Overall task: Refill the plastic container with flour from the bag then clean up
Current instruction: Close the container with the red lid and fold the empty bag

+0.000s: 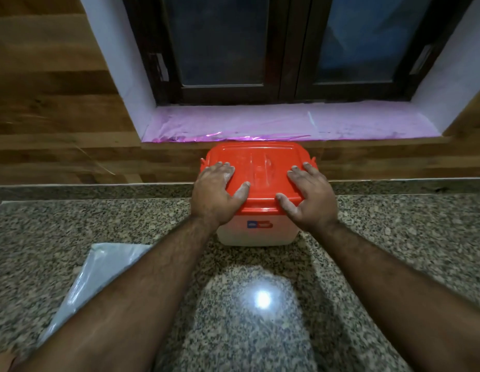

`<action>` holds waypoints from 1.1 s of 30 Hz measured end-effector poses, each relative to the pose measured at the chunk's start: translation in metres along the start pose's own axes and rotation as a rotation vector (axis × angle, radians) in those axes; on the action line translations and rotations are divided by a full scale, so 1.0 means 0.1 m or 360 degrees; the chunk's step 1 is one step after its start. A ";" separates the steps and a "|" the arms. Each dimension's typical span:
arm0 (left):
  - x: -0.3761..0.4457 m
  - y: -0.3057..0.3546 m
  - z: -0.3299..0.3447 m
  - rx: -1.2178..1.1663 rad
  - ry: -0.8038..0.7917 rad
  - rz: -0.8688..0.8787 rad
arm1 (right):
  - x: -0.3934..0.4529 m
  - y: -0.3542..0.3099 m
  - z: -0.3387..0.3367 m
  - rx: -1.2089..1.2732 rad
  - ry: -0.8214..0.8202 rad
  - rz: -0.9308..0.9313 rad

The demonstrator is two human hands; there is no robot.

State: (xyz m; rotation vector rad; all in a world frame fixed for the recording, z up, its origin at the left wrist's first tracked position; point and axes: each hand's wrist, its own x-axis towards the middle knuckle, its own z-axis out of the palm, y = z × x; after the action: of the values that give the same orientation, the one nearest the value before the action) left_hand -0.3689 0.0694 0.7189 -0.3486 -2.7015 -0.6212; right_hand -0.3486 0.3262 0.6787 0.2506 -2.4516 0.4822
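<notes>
A white plastic container [256, 234] with a small blue and red label stands on the granite counter, close to the back wall. Its red lid [260, 162] sits on top. My left hand [216, 193] lies flat on the lid's left front corner, fingers spread and dusted with flour. My right hand [310, 196] presses flat on the right front corner in the same way. A flat, pale plastic bag [86, 280] lies on the counter at the lower left, partly hidden under my left forearm.
The speckled granite counter [394, 237] runs left to right, with a bright light reflection near its front. Behind it is a wood-panelled wall and a dark window whose sill [260, 124] is covered in pink foil.
</notes>
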 end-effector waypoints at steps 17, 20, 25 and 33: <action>-0.94 -0.12 -0.48 -0.0302 -0.0094 -0.0287 | -0.78 -0.80 -0.10 -0.0310 -0.0448 -0.0190; -1.42 -0.48 -0.59 -0.0200 -0.0223 -0.0519 | -1.12 -1.22 0.13 -0.0172 -0.0559 -0.0335; -2.05 -1.25 -0.89 -0.0184 -0.0301 -0.0847 | -1.44 -2.08 0.50 -0.0005 -0.0966 -0.0330; -2.52 -2.84 -1.16 -0.0030 -0.0564 -0.1261 | -1.43 -3.15 1.02 0.0021 -0.1542 0.0557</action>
State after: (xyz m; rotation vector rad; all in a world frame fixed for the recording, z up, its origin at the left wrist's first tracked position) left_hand -0.1959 -0.2725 0.6140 0.7174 -3.1354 -0.8441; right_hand -0.1993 0.0061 0.6038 0.0496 -3.4711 0.6210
